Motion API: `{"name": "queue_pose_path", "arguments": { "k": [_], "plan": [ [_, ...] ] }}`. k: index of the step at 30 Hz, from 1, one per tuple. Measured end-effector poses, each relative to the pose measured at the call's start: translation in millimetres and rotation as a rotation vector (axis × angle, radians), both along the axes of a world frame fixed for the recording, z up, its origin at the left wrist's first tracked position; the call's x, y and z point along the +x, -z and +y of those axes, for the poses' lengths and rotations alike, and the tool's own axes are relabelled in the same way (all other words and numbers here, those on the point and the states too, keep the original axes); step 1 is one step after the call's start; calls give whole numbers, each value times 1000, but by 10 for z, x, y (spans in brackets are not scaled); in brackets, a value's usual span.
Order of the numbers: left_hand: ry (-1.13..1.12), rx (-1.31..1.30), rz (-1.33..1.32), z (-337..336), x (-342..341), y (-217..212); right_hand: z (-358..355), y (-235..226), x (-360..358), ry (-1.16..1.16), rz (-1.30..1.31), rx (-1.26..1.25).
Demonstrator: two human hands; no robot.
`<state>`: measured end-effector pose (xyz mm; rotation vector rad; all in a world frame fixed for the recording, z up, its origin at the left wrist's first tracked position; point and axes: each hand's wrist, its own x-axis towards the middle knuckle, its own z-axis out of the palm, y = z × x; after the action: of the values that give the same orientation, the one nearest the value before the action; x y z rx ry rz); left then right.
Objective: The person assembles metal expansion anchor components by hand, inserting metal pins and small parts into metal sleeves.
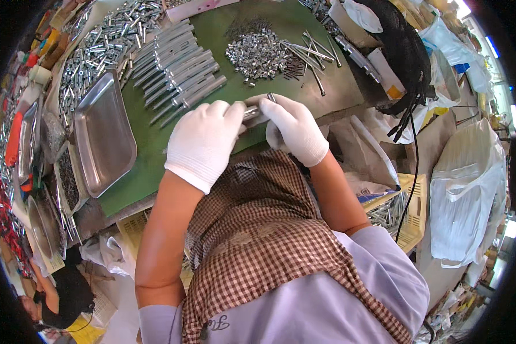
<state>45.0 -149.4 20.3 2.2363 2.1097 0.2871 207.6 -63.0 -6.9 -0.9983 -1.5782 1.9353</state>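
Both of my hands wear white knit gloves and meet above the near edge of the green work mat (258, 51). Between them runs a short shiny metal cylinder (250, 114). My left hand (206, 137) is closed around its left end, hiding most of that part. My right hand (295, 123) curls around the other end, its thumb and fingers pressed together near a small metal tip (271, 97) that sticks up. Whether that tip belongs to the cylinder I cannot tell. Just beyond my left hand lies a row of slim metal rods with sleeves (180, 74).
A pile of small metal collars (258, 57) and several long bolts (312, 54) lie farther back. A steel tray (104, 135) stands at the left, below heaped metal sleeves (106, 51). A yellow crate (415, 212) and white plastic bag (467, 195) sit right. Another person (63, 298) is at lower left.
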Motion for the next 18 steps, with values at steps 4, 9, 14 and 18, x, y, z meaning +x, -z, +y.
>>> {"name": "queue_pose_path", "arguments": {
  "k": [4, 9, 14, 18],
  "plan": [
    [-5, 78, -98, -126, -100, 50, 55, -65, 22, -71, -86, -19],
    [-63, 102, -241, -229, -103, 150, 62, 112, 22, -83, -225, 260],
    [-101, 45, -386, -238, -56, 177, 57, 119, 39, -78, -257, 372],
    [-132, 74, -355, -233, -20, 209, 76, 150, 45, -39, -257, 474]
  ]
}}
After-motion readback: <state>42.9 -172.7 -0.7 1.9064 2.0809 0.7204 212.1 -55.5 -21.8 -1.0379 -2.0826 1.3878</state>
